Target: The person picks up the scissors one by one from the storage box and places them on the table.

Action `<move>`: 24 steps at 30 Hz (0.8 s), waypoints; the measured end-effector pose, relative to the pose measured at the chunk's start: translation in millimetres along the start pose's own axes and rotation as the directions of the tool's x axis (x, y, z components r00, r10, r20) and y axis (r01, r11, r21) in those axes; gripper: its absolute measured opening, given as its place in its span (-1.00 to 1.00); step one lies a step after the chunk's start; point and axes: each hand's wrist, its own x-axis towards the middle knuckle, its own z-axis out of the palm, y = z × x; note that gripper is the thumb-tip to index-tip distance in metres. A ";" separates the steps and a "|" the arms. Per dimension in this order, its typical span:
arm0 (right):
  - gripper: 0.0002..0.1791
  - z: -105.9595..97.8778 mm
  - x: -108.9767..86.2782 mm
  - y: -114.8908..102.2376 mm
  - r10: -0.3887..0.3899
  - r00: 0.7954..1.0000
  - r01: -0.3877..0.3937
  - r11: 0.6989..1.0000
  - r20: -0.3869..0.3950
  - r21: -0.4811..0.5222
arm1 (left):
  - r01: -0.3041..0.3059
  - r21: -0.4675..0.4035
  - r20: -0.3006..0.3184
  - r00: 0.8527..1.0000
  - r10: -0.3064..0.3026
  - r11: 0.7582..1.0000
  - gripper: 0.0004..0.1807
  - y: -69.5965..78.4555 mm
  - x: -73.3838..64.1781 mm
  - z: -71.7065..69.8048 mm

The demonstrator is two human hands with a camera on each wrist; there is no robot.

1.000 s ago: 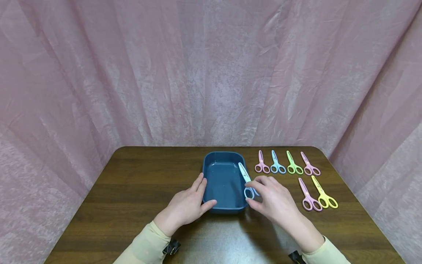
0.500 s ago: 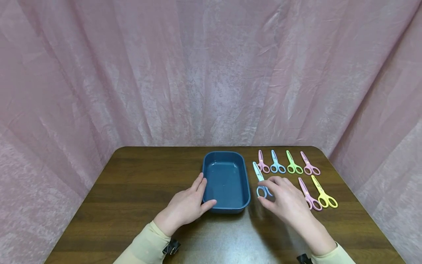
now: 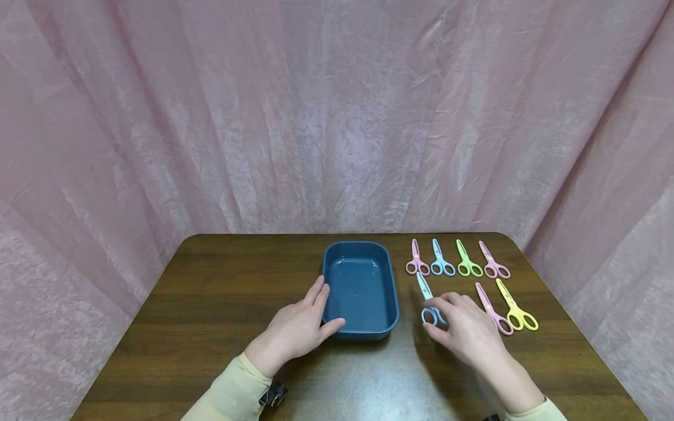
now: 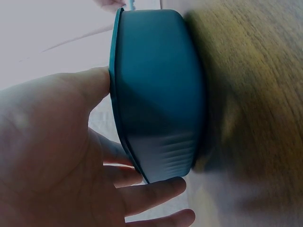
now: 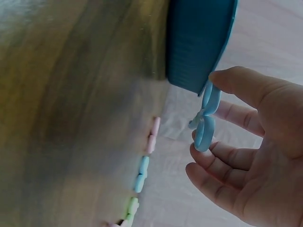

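My right hand (image 3: 466, 327) pinches a pair of light blue scissors (image 3: 427, 292) by the handle loops, the blades pointing away from me. In the right wrist view the blue handle loops (image 5: 206, 113) hang between thumb and fingers, above the table. My left hand (image 3: 297, 333) rests at the near left corner of a dark blue rectangular box (image 3: 396, 304). The left wrist view has that thumb on the box's rim and nearly straight fingers along its side wall (image 4: 158, 85). Nothing lies inside the box.
Along the back right of the brown wooden table (image 3: 237, 275) lie pink scissors (image 3: 416, 257), blue scissors (image 3: 439, 260), green scissors (image 3: 466, 260) and more pink scissors (image 3: 491, 260). Nearer, another pink pair (image 3: 489, 304) lies beside yellow scissors (image 3: 513, 307). Pink curtains (image 3: 337, 117) hang behind.
My right hand has carried the light blue scissors from over the box's right edge to the right, over the table. The left hand and the box have stayed in place.
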 end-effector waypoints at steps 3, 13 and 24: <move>-0.60 4.5 -3.0 1.9 0.012 1.000 -0.012 1.000 0.022 -0.006 | 0.001 -0.004 -0.001 1.000 -0.001 1.000 -0.02 0.1 0.0 -0.1; -0.64 14.1 -7.6 5.3 0.023 0.993 -0.024 1.000 0.117 0.001 | 0.016 -0.006 0.011 1.000 -0.016 1.000 -0.01 0.2 1.4 -0.3; -0.61 22.8 -11.1 8.4 0.000 0.988 0.005 1.000 0.153 -0.030 | 0.018 -0.006 0.014 1.000 -0.018 1.000 -0.01 0.3 1.6 -0.2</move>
